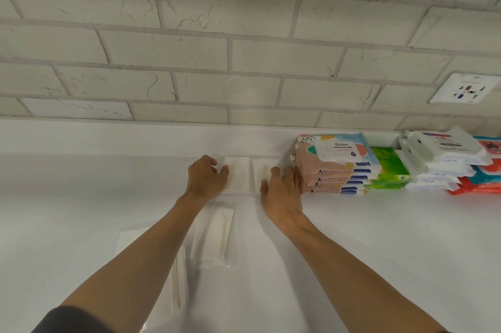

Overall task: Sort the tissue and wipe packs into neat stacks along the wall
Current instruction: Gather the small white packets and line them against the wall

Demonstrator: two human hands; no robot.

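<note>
White counter (379,251) under a brick wall (244,56). Mid-frame, your left hand (207,177) grips a white pack (240,178) and your right hand (282,191) lies flat on a second white pack (261,170), just left of the wipe stacks (336,164).

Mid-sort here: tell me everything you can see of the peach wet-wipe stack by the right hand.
The wet-wipe stack is about four flat, soft plastic packs, peach with blue, yellow and white patches; the top one carries a white label reading cleaning wet wipes. They lie flat, slightly stepped. It sits on the white counter against the low ledge under the brick wall. The right hand reaches its left side with the fingertips, seemingly touching; a green pack abuts its right side.
</note>
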